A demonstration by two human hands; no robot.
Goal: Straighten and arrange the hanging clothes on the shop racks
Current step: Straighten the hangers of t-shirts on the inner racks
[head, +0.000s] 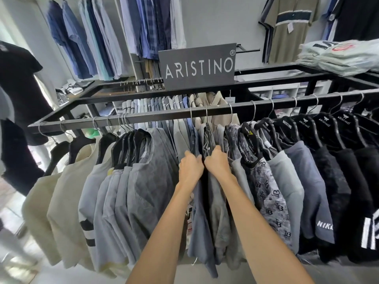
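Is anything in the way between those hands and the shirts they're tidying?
Nothing visible does. The left hand and right hand touch the grey shirts at the middle of the rail, pushed in among them.

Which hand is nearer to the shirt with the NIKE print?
Right. The right hand grips shirts left of the NIKE shirt; the left hand sits beyond it, farther left.
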